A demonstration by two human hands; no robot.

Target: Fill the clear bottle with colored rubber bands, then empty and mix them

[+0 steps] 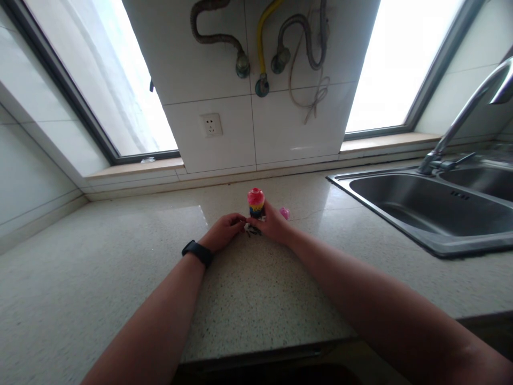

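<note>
A small bottle [256, 202] with bands of pink, yellow and blue stands upright on the speckled countertop, its pink top facing up. My right hand [273, 223] is wrapped around its right side. At the bottle's foot lies a black-and-white patterned piece [252, 230], partly covered by my fingers; I cannot tell whether it is part of the bottle. My left hand [227, 230], with a black band on the wrist, has its fingertips pressed together at that patterned piece. Just behind my right hand sits a small pink object [284, 213], its kind unclear.
On the right a double steel sink [404, 235] with a chrome faucet [460, 115] is set into the countertop [248, 305]. The tiled wall behind carries a socket [211, 124], hoses and a yellow pipe [260, 43]. Windows flank it.
</note>
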